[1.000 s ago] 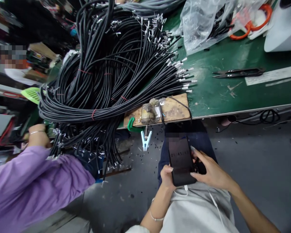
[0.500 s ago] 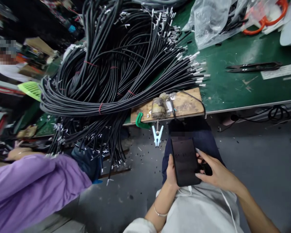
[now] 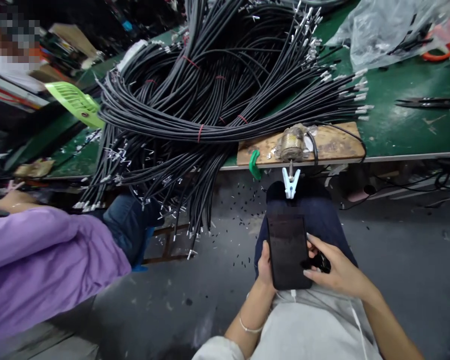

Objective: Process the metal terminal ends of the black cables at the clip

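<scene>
A black phone [image 3: 288,251] with a dark screen rests over my lap. My left hand [image 3: 264,267] grips its left edge, thumb along the side. My right hand [image 3: 332,267] curls round its right edge, fingers bent over the lower corner and over a small dark object I cannot make out. Just ahead, a wooden board [image 3: 332,142] lies on the green table's [image 3: 405,132] front edge. A small motor [image 3: 291,144] sits on it, and a pale blue clip [image 3: 291,183] hangs below.
A huge heap of black cables [image 3: 210,105] with metal tips covers the table's left and spills over its edge. A person in a purple sleeve [image 3: 48,262] sits at my left. Scissors [image 3: 431,103] and a plastic bag [image 3: 390,30] lie far right. Grey floor lies below.
The phone's lit digits have gone dark. The view has swung left, so the board and cables sit further right. The purple-sleeved person's hand has dropped lower.
</scene>
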`<state>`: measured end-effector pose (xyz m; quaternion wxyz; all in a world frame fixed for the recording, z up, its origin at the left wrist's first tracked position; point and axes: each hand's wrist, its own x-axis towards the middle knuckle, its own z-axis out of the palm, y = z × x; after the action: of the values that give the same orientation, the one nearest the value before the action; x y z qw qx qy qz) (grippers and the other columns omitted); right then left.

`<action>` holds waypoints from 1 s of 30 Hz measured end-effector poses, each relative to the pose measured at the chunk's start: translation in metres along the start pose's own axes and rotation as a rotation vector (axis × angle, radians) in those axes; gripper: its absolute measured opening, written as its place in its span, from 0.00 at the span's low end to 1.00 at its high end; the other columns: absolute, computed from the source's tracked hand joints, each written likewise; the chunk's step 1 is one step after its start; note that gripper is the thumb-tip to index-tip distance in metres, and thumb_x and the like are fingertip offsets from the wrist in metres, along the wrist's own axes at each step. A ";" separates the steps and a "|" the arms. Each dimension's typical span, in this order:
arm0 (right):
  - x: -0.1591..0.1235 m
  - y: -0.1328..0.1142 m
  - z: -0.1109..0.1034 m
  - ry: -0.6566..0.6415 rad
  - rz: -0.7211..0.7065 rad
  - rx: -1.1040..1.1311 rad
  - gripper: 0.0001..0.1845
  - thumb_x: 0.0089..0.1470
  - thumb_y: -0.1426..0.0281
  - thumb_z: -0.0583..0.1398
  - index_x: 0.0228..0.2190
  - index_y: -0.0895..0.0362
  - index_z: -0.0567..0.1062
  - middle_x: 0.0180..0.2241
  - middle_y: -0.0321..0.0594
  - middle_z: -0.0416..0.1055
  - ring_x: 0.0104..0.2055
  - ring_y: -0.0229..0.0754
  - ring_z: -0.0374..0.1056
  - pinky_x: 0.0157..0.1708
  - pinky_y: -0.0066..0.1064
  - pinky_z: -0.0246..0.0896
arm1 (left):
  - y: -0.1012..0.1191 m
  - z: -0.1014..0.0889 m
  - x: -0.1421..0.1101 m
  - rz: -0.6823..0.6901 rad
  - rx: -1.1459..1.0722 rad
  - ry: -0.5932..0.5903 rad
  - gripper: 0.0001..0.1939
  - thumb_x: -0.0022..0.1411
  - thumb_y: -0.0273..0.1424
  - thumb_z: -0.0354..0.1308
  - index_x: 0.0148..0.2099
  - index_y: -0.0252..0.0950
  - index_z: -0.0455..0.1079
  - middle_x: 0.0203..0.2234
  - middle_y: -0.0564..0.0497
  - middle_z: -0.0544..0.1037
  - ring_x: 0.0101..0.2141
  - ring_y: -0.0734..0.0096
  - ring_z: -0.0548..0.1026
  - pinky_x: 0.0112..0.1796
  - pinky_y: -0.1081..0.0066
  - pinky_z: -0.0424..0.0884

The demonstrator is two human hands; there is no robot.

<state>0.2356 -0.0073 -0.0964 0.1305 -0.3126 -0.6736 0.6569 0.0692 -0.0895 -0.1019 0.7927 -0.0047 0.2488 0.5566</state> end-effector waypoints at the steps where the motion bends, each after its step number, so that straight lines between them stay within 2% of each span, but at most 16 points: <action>1: 0.001 0.000 0.002 -0.012 0.005 0.011 0.35 0.50 0.68 0.63 0.58 0.56 0.61 0.39 0.41 0.65 0.38 0.41 0.65 0.33 0.29 0.69 | 0.000 -0.002 -0.002 0.016 -0.008 -0.004 0.49 0.47 0.64 0.50 0.54 0.23 0.68 0.49 0.28 0.72 0.54 0.35 0.66 0.53 0.44 0.59; 3: 0.004 0.000 0.006 -0.038 0.010 0.020 0.36 0.50 0.68 0.63 0.59 0.57 0.60 0.39 0.41 0.66 0.38 0.41 0.65 0.34 0.29 0.69 | 0.000 -0.007 -0.006 0.043 -0.024 -0.006 0.48 0.49 0.63 0.50 0.53 0.24 0.69 0.49 0.29 0.73 0.54 0.36 0.66 0.53 0.44 0.59; 8: 0.020 0.001 0.013 -0.032 0.000 -0.115 0.35 0.50 0.66 0.63 0.58 0.60 0.62 0.40 0.44 0.71 0.40 0.43 0.67 0.45 0.39 0.66 | 0.005 -0.024 -0.014 0.142 -0.065 0.053 0.40 0.52 0.58 0.53 0.49 0.25 0.73 0.48 0.31 0.75 0.55 0.39 0.65 0.55 0.46 0.58; 12: 0.040 -0.004 0.020 -0.053 0.006 -0.134 0.35 0.50 0.64 0.63 0.58 0.59 0.63 0.41 0.45 0.72 0.41 0.45 0.68 0.46 0.40 0.65 | 0.017 -0.033 -0.017 0.166 -0.100 0.101 0.39 0.51 0.57 0.55 0.48 0.25 0.74 0.48 0.31 0.75 0.55 0.38 0.65 0.55 0.47 0.59; 20: 0.061 -0.006 0.023 -0.074 -0.043 0.040 0.33 0.55 0.64 0.61 0.59 0.56 0.59 0.41 0.43 0.73 0.39 0.41 0.68 0.42 0.37 0.65 | 0.035 -0.023 -0.017 0.194 -0.142 0.097 0.47 0.49 0.63 0.50 0.53 0.24 0.70 0.48 0.30 0.73 0.55 0.37 0.64 0.53 0.43 0.60; 25: 0.058 0.000 0.021 -0.040 -0.025 0.097 0.27 0.59 0.62 0.58 0.57 0.57 0.61 0.39 0.44 0.73 0.34 0.40 0.69 0.39 0.35 0.66 | 0.028 -0.015 -0.017 0.234 -0.114 0.113 0.48 0.50 0.64 0.48 0.55 0.26 0.67 0.51 0.30 0.70 0.55 0.37 0.63 0.52 0.43 0.60; 30: 0.048 0.005 0.021 -0.019 -0.056 0.113 0.28 0.58 0.61 0.59 0.56 0.56 0.61 0.38 0.43 0.73 0.35 0.40 0.69 0.38 0.34 0.66 | 0.019 -0.010 -0.018 0.239 -0.069 0.099 0.48 0.51 0.64 0.46 0.54 0.25 0.67 0.48 0.30 0.72 0.55 0.38 0.64 0.52 0.43 0.60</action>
<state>0.1875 0.0036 -0.1148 0.1597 -0.2796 -0.6452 0.6928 0.0440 -0.1005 -0.0987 0.7069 -0.0296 0.2672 0.6543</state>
